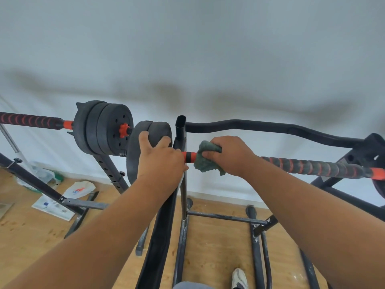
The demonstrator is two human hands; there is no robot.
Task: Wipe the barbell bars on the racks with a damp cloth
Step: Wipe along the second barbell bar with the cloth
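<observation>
A barbell bar with a black and red spiral grip lies across the black rack in front of me. My right hand grips a dark green cloth wrapped round the bar, just right of its red collar. My left hand holds the edge of the black weight plates at the bar's left end, fingers curled over their rim. A second barbell with black plates rests on another rack to the left.
A curved black bar runs behind the near barbell. Black rack legs and crossbars spread over the wooden floor. Plastic bags and papers lie on the floor at the left near the white wall. A shoe shows at the bottom.
</observation>
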